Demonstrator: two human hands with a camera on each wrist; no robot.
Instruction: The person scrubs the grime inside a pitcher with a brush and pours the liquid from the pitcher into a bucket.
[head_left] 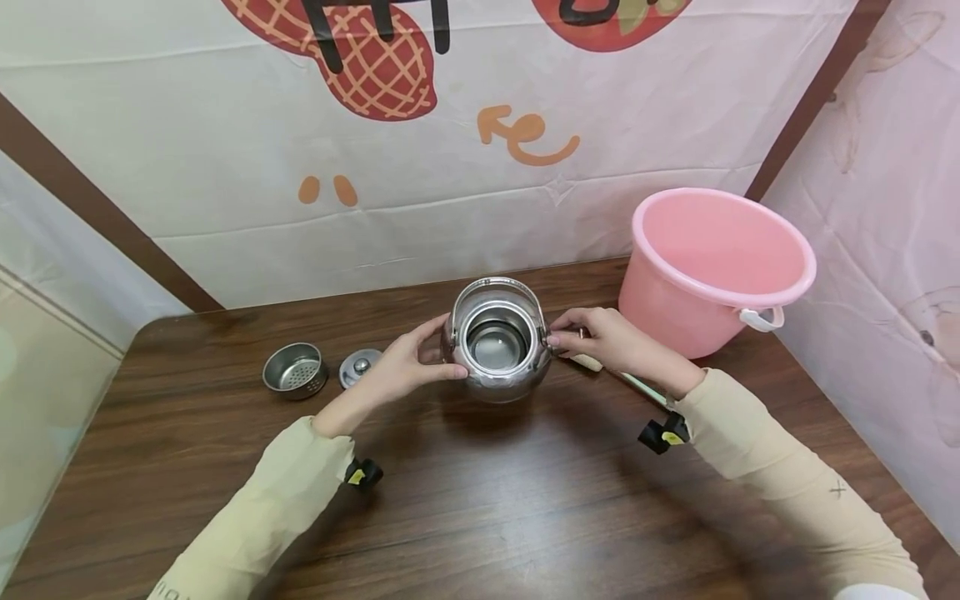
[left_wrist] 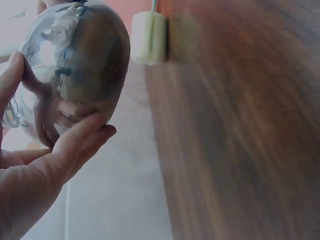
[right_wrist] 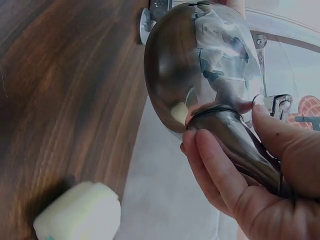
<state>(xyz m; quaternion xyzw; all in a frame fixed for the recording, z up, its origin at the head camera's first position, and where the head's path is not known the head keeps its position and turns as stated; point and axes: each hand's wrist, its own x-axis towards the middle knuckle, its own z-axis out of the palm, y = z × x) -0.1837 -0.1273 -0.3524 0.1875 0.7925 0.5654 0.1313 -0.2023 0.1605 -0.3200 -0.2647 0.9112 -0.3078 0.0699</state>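
Note:
A shiny stainless steel teapot (head_left: 501, 386) is held up over the table between both hands, lid off and mouth facing the head camera. Its bail handle (head_left: 498, 283) stands raised, and liquid seems to show inside. My left hand (head_left: 401, 365) grips the round body from the left, thumb near the rim and fingers spread under the side. On the opposite side my right hand (head_left: 611, 340) grips the spout (right_wrist: 235, 140), fingers beneath it and thumb above. The knobbed lid (head_left: 360, 367) lies on the table behind my left wrist, partly covered by it.
A perforated metal strainer cup (head_left: 296, 372) sits left of the lid. At the back right stands a pink bucket (head_left: 667, 312) with a white handle grip. A sponge brush (head_left: 587, 363) with a pale green stick lies under my right forearm. Printed cloth (head_left: 420, 225) hangs behind the table.

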